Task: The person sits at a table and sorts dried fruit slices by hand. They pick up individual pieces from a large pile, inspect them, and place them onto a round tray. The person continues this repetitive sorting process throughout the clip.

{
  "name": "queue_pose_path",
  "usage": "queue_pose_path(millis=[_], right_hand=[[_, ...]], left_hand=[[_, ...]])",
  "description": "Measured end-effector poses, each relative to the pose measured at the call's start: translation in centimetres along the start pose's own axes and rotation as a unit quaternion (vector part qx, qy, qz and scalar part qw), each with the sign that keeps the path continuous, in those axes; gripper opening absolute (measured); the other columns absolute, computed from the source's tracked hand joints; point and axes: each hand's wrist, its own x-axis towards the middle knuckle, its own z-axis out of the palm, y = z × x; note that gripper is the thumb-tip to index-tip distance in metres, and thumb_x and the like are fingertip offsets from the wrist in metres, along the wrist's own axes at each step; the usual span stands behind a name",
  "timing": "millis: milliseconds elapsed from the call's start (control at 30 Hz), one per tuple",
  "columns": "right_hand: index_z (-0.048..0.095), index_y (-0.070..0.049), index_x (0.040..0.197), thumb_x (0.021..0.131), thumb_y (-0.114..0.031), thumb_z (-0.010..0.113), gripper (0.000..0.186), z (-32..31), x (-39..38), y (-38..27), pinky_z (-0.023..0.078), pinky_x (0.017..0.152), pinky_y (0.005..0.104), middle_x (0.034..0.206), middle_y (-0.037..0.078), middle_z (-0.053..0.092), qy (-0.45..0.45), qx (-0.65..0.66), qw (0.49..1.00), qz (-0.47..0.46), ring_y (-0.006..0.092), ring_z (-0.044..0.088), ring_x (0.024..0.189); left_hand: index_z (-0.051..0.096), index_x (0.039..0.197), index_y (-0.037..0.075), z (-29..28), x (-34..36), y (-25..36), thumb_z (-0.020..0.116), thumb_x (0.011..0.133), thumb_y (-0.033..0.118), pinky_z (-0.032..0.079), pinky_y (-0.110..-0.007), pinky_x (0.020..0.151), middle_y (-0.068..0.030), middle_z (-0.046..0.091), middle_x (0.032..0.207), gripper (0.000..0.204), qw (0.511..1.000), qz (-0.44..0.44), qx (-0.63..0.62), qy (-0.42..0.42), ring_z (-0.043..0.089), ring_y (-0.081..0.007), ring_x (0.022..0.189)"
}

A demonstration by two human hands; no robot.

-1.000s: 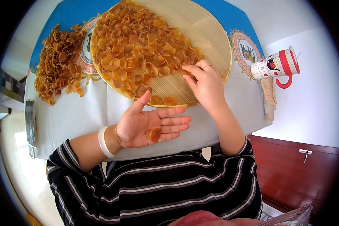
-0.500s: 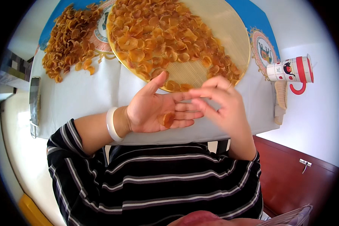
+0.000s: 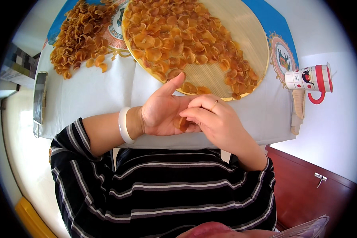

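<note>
My left hand (image 3: 162,113) is held palm up over the table's near edge, thumb raised, its fingers partly hidden behind the other hand. On its palm lies one dried, orange-brown slice (image 3: 181,123). My right hand (image 3: 216,121) reaches across from the right, thumb and fingertips pinched together at the upper edge of this slice. Just beyond both hands is a round woven tray (image 3: 204,75) with a yellow rim. Many similar dried slices (image 3: 174,37) cover much of it, leaving bare weave at the near middle and the right.
A heap of dried slices (image 3: 81,39) sits on the grey-and-blue tablecloth (image 3: 119,83) left of the tray. A phone (image 3: 39,97) lies at the left edge. Off the right edge is a white cup with a red handle (image 3: 311,78), beside a beige ridged object (image 3: 298,105).
My right hand has moved left and down from above the left fingers to the slice, its fingers closing on it. The left hand remains palm up; the whole view has shifted slightly.
</note>
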Motion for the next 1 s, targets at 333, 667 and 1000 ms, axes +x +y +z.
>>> queue_pose_path(millis=[333,667,1000], right_hand=[[0.066,-0.002,0.094,0.084,0.0,0.068,0.01,-1.2,-0.2,0.3,0.053,0.069,0.0351,0.092,0.011,0.064,-0.021,0.066,0.994,0.088,0.0303,0.064,0.083],[0.069,0.0,0.099,0.097,-0.012,0.067,0.012,-4.0,1.6,3.1,0.048,0.07,0.0228,0.083,0.0,0.066,0.117,0.07,0.937,0.322,0.0066,0.06,0.078],[0.072,0.001,0.094,0.092,-0.011,0.069,0.012,0.4,3.8,5.1,0.051,0.063,0.0246,0.078,0.004,0.071,0.123,0.0,0.951,0.283,0.008,0.063,0.069]], left_hand=[[0.034,0.152,0.001,1.4,0.2,0.2,0.023,0.093,0.081,0.039,-0.039,0.113,-0.0132,0.048,0.145,0.1,0.997,0.009,0.021,0.077,0.049,-0.0242,0.132],[0.06,0.113,-0.007,-0.2,-0.4,0.5,0.025,0.101,0.064,0.043,-0.019,0.043,-0.0219,0.066,0.105,0.08,0.99,-0.13,-0.022,0.049,0.06,-0.0189,0.068],[0.061,0.11,-0.005,0.1,-0.5,0.5,0.028,0.1,0.066,0.03,-0.017,0.039,-0.0166,0.064,0.092,0.079,0.988,-0.143,-0.001,0.053,0.044,-0.0123,0.057]])
